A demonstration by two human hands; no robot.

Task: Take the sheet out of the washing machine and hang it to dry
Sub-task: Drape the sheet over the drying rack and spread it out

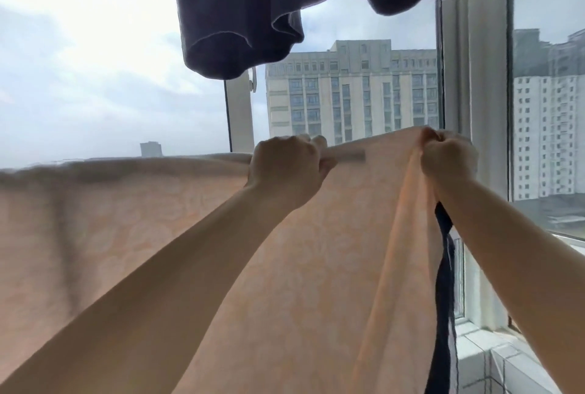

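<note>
A pale peach sheet [133,222] with a faint floral pattern hangs draped across the view, its top edge running from the far left to the right. My left hand [286,167] grips the sheet's top edge near the middle, fingers curled over it. To its right, my right hand [449,156] clutches a bunched fold of the same sheet at its upper right corner. Whatever carries the sheet is hidden under the cloth. Both arms reach up and forward.
A dark grey garment [240,14] hangs overhead at the top. A dark blue cloth [444,283] dangles behind the sheet's right edge. Large windows [547,124] and a white frame [471,61] stand ahead, with a tiled sill [493,359] at the lower right.
</note>
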